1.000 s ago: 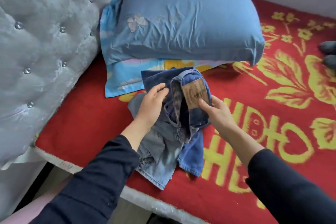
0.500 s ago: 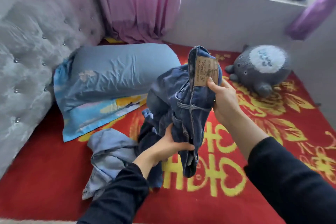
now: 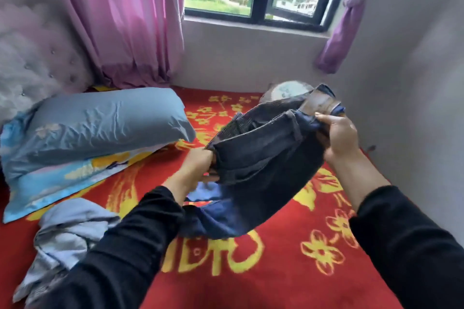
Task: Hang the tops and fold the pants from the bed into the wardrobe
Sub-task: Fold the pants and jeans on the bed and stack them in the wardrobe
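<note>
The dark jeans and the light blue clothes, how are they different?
The dark jeans are deep blue; the light blue garment is pale. The dark jeans are held up by the left hand and right hand; the light blue garment lies crumpled on the bed cover, untouched. The dark jeans show a brown patch; the light blue garment shows none. Neither is folded.

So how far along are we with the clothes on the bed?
Early. Nothing shows as done, and no wardrobe is in view. In hand: the dark jeans, held above the red blanket, with the left hand and right hand each gripping one end, not yet folded. Left to do: a light blue garment lies crumpled on the blanket near the pillow.
</note>
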Demonstrator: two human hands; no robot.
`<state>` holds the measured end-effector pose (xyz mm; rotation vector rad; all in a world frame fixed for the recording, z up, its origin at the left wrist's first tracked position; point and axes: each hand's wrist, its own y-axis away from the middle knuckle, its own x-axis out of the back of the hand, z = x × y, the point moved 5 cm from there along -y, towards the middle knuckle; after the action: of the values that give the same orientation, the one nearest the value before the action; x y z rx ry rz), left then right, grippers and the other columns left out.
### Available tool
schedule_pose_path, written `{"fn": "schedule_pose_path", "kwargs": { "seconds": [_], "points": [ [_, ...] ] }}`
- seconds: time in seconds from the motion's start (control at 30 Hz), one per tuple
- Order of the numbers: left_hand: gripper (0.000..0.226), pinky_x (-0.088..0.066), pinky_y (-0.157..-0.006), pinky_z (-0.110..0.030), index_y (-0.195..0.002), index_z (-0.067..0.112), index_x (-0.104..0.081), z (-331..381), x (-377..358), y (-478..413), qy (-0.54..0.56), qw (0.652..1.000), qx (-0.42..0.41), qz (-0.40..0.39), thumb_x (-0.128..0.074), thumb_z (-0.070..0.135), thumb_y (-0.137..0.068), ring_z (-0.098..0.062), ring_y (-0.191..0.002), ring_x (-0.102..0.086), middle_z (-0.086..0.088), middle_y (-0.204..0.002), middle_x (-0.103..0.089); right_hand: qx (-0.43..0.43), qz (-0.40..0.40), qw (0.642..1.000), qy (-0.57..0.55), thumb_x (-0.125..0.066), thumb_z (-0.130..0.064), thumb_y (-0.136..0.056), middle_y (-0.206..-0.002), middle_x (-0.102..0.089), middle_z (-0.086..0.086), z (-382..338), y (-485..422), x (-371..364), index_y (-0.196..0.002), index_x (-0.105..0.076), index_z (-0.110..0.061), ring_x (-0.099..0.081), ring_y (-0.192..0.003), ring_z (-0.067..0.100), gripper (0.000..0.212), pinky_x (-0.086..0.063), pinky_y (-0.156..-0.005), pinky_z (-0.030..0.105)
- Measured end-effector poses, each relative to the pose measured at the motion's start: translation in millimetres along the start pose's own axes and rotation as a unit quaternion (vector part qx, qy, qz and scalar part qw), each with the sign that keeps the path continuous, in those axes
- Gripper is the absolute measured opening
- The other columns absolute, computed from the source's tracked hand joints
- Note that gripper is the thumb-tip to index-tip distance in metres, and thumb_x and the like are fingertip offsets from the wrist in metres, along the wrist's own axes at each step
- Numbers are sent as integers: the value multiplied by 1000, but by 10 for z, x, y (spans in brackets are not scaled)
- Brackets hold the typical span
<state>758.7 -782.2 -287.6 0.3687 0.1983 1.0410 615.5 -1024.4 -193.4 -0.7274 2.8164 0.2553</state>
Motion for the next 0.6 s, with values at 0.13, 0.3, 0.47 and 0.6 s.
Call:
{"fn": "schedule_pose_path", "kwargs": {
  "seconds": [0.13,0.3,0.47,0.6],
  "points": [
    [31,-57,-66,-35,-84,10,-61,649,-447,79,-9,999,-48,-9,-45,2,-58,-20,-67,-54,-8,-78,-53,19,85,988,127,-81,-21,-44,-102,-62,8,42,-346,951,-72,-71,-17,-62,-88,18,30,-52,-79,32],
    [35,-50,-54,-25,-73,15,-57,1433,-1001,290,-35,987,-153,-24,-35,-10,-63,-18,-58,-44,-2,-65,-45,-39,-53,987,146,-54,1,-83,-65,-58,5,2,-267,1276,-72,-61,-7,-54,-58,16,15,-45,-58,30],
    [63,-44,-53,-23,-98,4,-56,1851,-1360,468,-64,968,-196,-140,-39,2,-38,-20,-63,-39,-7,-72,-42,-201,-121,964,128,-57,-37,-90,-61,-59,4,167,-396,1377,-76,-57,-12,-60,-47,19,28,-50,-51,27],
    [41,-39,-55,-26,-85,0,-56,2029,-1449,579,-49,962,-150,-224,-49,11,-47,-21,-60,-42,-8,-68,-48,-262,-219,903,261,-72,-72,-60,-89,-70,8,382,-354,1213,-95,-69,-14,-67,-74,28,68,-57,-67,35]
  ]
}}
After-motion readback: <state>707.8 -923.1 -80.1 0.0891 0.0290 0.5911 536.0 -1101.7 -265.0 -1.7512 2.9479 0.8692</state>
